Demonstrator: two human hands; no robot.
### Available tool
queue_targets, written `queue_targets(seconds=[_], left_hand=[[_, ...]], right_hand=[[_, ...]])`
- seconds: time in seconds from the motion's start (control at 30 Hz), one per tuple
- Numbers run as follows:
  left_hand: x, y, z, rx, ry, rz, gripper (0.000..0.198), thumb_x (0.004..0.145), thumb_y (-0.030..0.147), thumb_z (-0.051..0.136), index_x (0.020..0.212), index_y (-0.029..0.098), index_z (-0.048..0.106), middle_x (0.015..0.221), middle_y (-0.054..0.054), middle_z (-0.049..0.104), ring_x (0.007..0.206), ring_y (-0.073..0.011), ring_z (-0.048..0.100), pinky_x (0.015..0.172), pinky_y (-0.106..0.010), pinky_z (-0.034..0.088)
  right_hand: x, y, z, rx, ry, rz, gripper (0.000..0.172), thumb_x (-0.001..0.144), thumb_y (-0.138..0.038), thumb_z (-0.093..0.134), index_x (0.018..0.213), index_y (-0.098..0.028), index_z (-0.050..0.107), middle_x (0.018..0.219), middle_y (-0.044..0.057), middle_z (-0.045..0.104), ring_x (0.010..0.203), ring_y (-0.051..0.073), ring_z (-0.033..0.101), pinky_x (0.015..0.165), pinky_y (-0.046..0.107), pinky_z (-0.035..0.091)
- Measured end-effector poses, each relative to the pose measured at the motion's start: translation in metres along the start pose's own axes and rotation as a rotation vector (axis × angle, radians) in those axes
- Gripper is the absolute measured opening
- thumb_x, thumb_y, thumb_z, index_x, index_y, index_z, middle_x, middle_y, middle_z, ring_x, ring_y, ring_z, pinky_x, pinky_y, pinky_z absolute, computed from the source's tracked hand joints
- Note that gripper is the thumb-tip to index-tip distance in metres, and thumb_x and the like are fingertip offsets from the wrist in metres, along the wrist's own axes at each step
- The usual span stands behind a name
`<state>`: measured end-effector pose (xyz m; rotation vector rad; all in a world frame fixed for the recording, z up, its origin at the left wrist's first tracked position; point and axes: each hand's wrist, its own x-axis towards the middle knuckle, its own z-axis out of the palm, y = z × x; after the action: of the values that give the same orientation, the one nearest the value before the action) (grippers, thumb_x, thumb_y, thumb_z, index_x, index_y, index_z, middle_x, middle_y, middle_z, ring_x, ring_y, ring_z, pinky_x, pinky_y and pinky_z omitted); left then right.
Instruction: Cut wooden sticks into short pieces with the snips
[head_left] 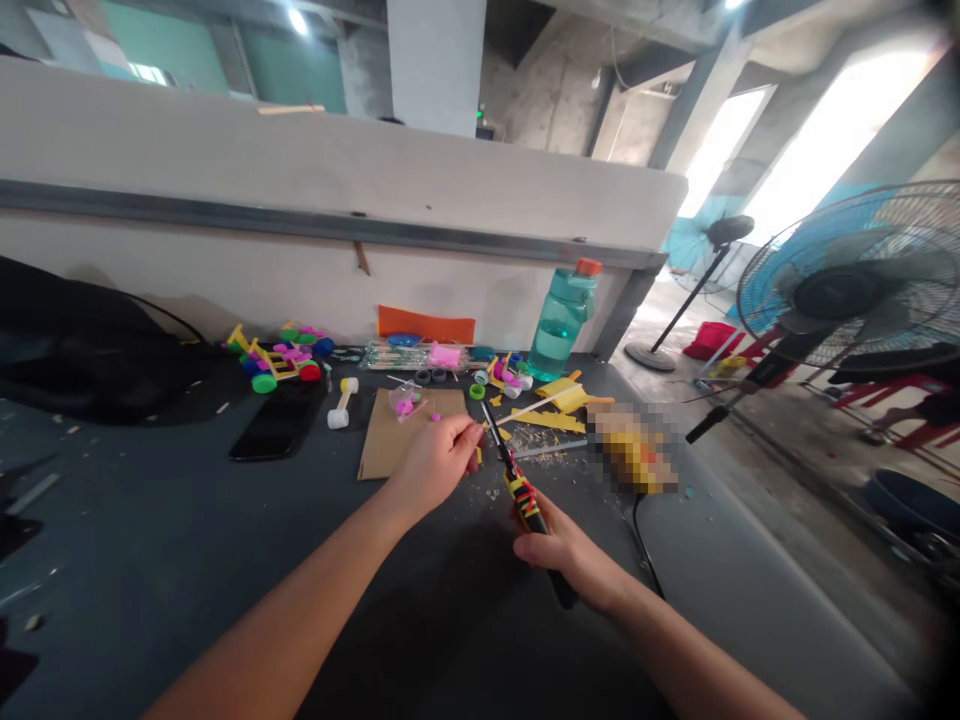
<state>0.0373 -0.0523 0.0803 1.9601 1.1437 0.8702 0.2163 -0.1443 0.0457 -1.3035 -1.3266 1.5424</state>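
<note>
My right hand (559,545) is wrapped round what looks like a long-nosed lighter (526,502), black with yellow and red markings. Its thin metal barrel points up and away from me, and no flame shows. My left hand (442,455) is closed in a pinch just left of the barrel. A thin pale stick (536,405) runs up and right from those fingertips, crossing by the barrel; its near end is hidden in the fingers. Below the left hand lies a piece of brown cardboard (379,440), with a small clear bag of pink bits (405,402) on it.
Yellow scraps (551,418) and shavings lie beyond my hands. A teal water bottle (559,325) stands by the partition. Colourful toy pieces (281,360), a phone (274,425) and a white-yellow part (343,403) are at left. A blurred-out item (634,450) with a cord lies right. A fan (840,290) stands beyond.
</note>
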Motion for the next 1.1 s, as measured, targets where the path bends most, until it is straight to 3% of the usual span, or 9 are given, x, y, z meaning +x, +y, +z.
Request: queue_targets(seconds=[0.13,0.43,0.7,0.9,1.1], left_hand=[[0.001,-0.002,0.003,-0.095,0.002,-0.020,0.031,0.087,0.037,0.039,0.067,0.018,0.051,0.055,0.001,0.056,0.052,-0.0125,0.054,0.050,-0.023,0.041],[-0.007,0.009,0.000,0.174,0.060,0.064,0.027,0.088,0.031,0.040,0.067,0.019,0.053,0.060,0.002,0.060,0.057,-0.0125,0.054,0.055,-0.023,0.036],[-0.007,0.005,0.000,0.382,0.095,0.178,0.025,0.088,0.029,0.040,0.071,0.019,0.055,0.060,0.002,0.055,0.054,-0.0110,0.047,0.053,-0.024,0.029],[-0.007,0.007,0.001,0.392,0.106,0.215,0.024,0.088,0.028,0.040,0.071,0.019,0.055,0.061,0.001,0.053,0.055,-0.0109,0.046,0.054,-0.023,0.030],[-0.009,0.009,0.001,0.342,0.068,0.173,0.024,0.088,0.029,0.038,0.073,0.019,0.054,0.059,0.001,0.054,0.054,-0.0111,0.047,0.052,-0.024,0.030]], right_hand=[[-0.001,0.001,-0.003,0.053,-0.065,0.031,0.027,0.068,-0.028,0.059,0.091,-0.019,0.049,0.081,-0.001,0.047,0.071,0.014,0.044,0.064,0.026,0.035],[-0.003,-0.009,-0.004,0.105,-0.139,0.003,0.025,0.068,-0.030,0.058,0.086,-0.018,0.047,0.079,-0.001,0.046,0.069,0.014,0.045,0.065,0.027,0.038],[-0.003,-0.008,-0.006,0.128,-0.167,0.010,0.029,0.068,-0.032,0.057,0.092,-0.018,0.048,0.080,0.000,0.048,0.069,0.014,0.046,0.067,0.028,0.037],[-0.005,-0.005,-0.005,0.147,-0.118,0.055,0.021,0.065,-0.023,0.055,0.084,-0.018,0.049,0.072,-0.001,0.047,0.066,0.012,0.043,0.061,0.025,0.033],[-0.006,0.006,0.001,0.189,-0.053,0.061,0.024,0.061,-0.020,0.053,0.084,-0.018,0.051,0.069,-0.002,0.047,0.062,0.012,0.042,0.059,0.025,0.032]])
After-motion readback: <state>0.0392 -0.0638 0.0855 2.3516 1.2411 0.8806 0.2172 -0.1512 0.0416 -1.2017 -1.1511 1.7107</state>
